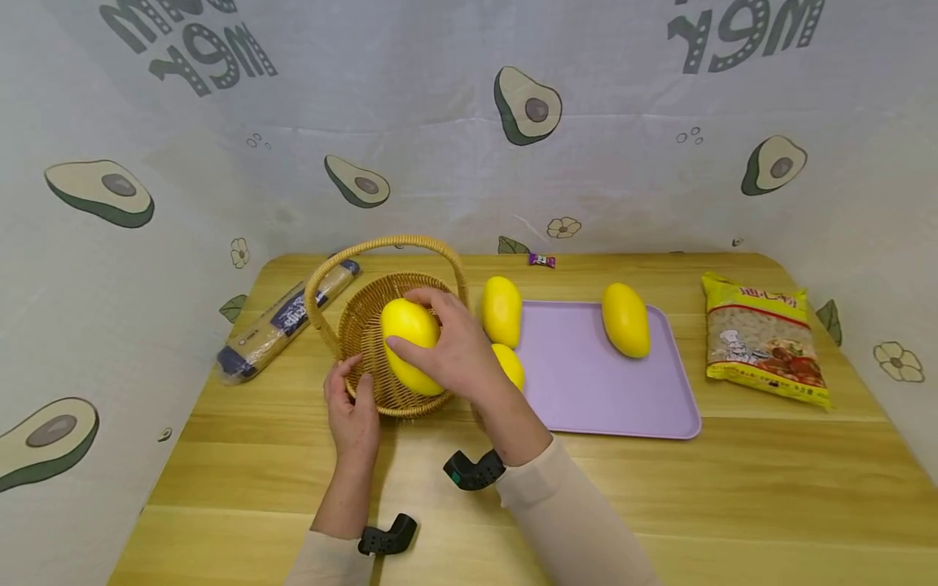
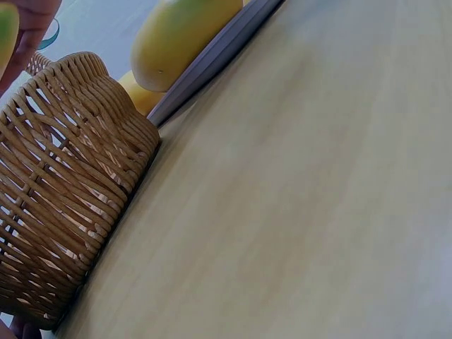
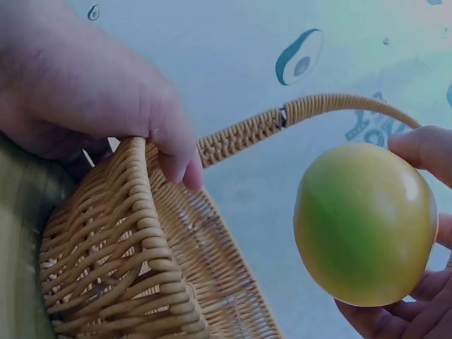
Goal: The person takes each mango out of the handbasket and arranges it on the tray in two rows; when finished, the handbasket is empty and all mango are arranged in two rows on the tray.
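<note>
A yellow mango [image 1: 409, 330] is in my right hand [image 1: 465, 350], held over the mouth of the wicker basket [image 1: 357, 325]. Its thumb and fingers curl round the mango, which shows a green patch in the right wrist view [image 3: 360, 226]. My left hand [image 1: 354, 415] grips the basket's near-left rim, thumb inside and fingers outside. On the lilac tray [image 1: 593, 391], one mango [image 1: 626, 320] lies toward the far right. Two more are by its left edge, a whole mango [image 1: 501, 312] and a mango [image 1: 509, 366] partly hidden behind my right wrist.
Left of the basket lies a long clear packet [image 1: 274, 321] with blue ends. A yellow food bag [image 1: 764, 342] lies right of the tray. Near the table's back edge is a small purple wrapped sweet [image 1: 542, 260]. The basket's tall handle [image 1: 388, 241] arches over its back.
</note>
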Available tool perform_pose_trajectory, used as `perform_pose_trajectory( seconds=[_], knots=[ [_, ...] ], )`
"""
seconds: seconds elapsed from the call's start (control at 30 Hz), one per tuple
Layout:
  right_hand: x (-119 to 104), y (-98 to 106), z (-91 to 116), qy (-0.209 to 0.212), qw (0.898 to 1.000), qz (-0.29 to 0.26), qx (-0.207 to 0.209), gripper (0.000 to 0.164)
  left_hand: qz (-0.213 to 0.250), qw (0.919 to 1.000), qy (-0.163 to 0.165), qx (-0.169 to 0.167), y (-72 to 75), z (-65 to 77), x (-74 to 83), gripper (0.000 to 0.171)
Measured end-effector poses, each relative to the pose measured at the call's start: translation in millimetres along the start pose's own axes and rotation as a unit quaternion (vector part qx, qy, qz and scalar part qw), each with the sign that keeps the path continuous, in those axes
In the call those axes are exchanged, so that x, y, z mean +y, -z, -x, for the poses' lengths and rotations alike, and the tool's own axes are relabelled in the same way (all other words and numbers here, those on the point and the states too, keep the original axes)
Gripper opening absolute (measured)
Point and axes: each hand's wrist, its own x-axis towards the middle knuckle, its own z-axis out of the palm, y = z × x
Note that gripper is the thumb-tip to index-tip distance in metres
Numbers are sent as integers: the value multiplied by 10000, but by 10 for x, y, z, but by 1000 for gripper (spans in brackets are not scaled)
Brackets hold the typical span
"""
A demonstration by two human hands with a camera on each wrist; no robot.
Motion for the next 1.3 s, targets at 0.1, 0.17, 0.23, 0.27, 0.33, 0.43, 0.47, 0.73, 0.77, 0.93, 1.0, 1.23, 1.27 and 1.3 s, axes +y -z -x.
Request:
perform_pose_trajectory(
  seconds=[0.1,0.17,0.23,0.27,0.33,0.43,0.47,0.73,0.77,0.93,1.0,1.23,1.27,1.3],
  knots=[
    [17,25,70,4,9998,109,-159,60,-5,10000,-3,-8,-4,-3,-1,31],
    [45,44,120,10,9993,170,-333,60,25,10000,-26,-3,-6,-2,-5,32],
    [69,73,176,3,9985,211,-513,59,44,10000,-39,6,-6,1,-8,32],
    [82,91,204,-25,9979,242,-595,58,62,10000,-50,15,-6,1,-11,32],
    [103,135,259,-96,9969,274,-736,57,97,9999,-84,22,-5,-2,-16,32],
    [128,211,333,-197,9949,408,-905,54,143,9998,-113,26,-8,-9,-17,31],
    [139,240,356,-199,9943,447,-950,54,155,9998,-120,23,-10,-12,-19,31],
    [285,487,566,-171,9899,680,-1234,54,244,9997,-98,-23,-10,-1,-27,32],
    [308,518,599,-180,9887,755,-1282,54,238,9997,-81,-33,-9,2,-30,32],
    [436,703,793,-132,9833,1172,-1384,52,245,9997,4,-76,-8,10,-29,32],
    [496,784,876,-124,9820,1312,-1353,51,236,9997,14,-76,-8,7,-27,32],
    [710,1020,1070,-422,9878,1297,-746,52,227,9997,24,-86,-5,-11,-28,33],
    [739,1049,1085,-504,9892,1239,-591,53,227,9997,30,-88,-4,-14,-31,33],
    [767,1077,1098,-597,9899,1208,-434,54,229,9997,30,-91,-3,-17,-34,33]
  ],
)
